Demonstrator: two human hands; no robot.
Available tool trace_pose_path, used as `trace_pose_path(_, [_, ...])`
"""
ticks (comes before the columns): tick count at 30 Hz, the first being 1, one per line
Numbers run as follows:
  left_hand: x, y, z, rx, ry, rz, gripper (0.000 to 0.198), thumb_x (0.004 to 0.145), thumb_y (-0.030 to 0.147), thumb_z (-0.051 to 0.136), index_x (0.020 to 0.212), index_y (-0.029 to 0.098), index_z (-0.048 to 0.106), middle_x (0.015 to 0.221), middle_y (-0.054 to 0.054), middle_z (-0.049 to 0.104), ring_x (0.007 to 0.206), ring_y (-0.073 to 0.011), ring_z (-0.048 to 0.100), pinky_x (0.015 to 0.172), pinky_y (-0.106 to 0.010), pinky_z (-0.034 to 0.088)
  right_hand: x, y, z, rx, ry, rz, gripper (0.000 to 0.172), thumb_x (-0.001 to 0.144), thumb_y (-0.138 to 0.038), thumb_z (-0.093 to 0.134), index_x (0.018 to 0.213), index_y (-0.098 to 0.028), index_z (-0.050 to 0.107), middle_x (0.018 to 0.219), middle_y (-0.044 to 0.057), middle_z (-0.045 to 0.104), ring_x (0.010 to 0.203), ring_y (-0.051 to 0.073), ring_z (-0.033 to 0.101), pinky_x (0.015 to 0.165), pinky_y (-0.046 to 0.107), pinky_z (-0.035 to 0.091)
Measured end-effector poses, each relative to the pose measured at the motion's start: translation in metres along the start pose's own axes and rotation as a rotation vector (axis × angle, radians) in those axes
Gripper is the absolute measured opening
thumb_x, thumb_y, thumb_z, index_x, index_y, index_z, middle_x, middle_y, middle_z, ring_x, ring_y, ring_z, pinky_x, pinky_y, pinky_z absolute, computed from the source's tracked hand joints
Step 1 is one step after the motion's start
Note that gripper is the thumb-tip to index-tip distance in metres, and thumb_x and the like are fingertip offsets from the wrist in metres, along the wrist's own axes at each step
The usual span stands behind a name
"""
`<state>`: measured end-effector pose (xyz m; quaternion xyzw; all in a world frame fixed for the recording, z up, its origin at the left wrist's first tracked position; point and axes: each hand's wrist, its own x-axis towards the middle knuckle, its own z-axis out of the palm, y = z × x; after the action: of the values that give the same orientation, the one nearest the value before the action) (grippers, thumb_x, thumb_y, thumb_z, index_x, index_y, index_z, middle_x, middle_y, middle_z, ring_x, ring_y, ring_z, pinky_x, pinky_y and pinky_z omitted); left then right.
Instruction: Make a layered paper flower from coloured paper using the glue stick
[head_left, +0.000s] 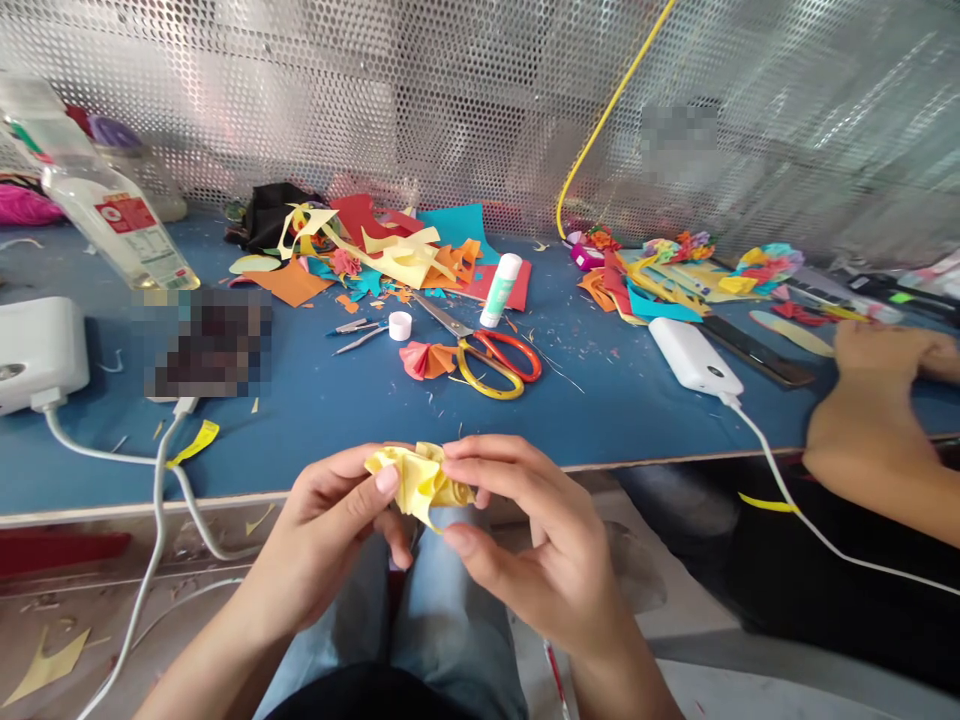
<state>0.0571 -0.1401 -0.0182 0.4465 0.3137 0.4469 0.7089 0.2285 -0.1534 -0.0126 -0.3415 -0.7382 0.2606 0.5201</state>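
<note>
The left hand [330, 520], angled toward two o'clock, pinches the folded yellow paper [420, 485] under its thumb, at seven o'clock from the scissors [463, 332]; the right hand [544, 525], aimed toward ten, touches it with curved fingers, thumb apart.

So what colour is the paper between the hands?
The paper is yellow; clearest in the head view.

Craft workspace — blue table [360, 420], paper scraps [405, 258], scissors [466, 333], glue stick [500, 292], perforated metal wall [450, 100]
</note>
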Motion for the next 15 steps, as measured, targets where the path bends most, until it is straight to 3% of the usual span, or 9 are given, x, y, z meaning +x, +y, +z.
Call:
trace_pose_path(4, [-0.001,0.000,0.001,0.065,0.020,0.034,0.018,0.082,0.030,0.053,0.094,0.026,0.066,0.092,-0.002,0.062,0.058,-0.0086,0.057,0.051,-0.019,0.049,-0.001,0.000,0.003,0.019,0.039,-0.010,0.043,0.072,0.000,0.059,0.109,-0.022,0.055,0.108,0.002,0.057,0.094,0.012,0.056,0.069,0.021,0.051])
trace_pose_path(7, [-0.004,0.002,0.001,0.207,0.065,0.147,0.011,0.079,0.023,0.058,0.086,0.027,0.065,0.105,0.001,0.057,0.073,-0.0094,0.059,0.061,-0.018,0.050,-0.002,-0.001,0.005,0.059,0.058,-0.031,0.046,0.072,0.004,0.056,0.111,-0.021,0.054,0.108,0.002,0.058,0.098,0.012,0.055,0.074,0.022,0.051])
trace_pose_path(12, [-0.006,0.007,-0.001,0.442,0.034,0.287,0.017,0.075,0.012,0.062,0.082,0.027,0.062,0.099,0.002,0.055,0.094,-0.0110,0.052,0.077,-0.016,0.046,-0.006,0.000,0.008,0.154,0.049,-0.066,0.049,0.071,0.006,0.055,0.110,-0.022,0.054,0.108,0.002,0.058,0.100,0.015,0.055,0.083,0.028,0.050])
trace_pose_path(15, [-0.006,0.010,-0.004,0.576,-0.022,0.357,0.020,0.075,0.009,0.061,0.085,0.027,0.061,0.094,0.002,0.051,0.090,-0.0094,0.049,0.076,-0.014,0.044,-0.008,0.002,0.009,0.220,0.060,-0.019,0.049,0.071,0.005,0.056,0.110,-0.024,0.054,0.108,0.002,0.058,0.099,0.015,0.056,0.082,0.028,0.051])
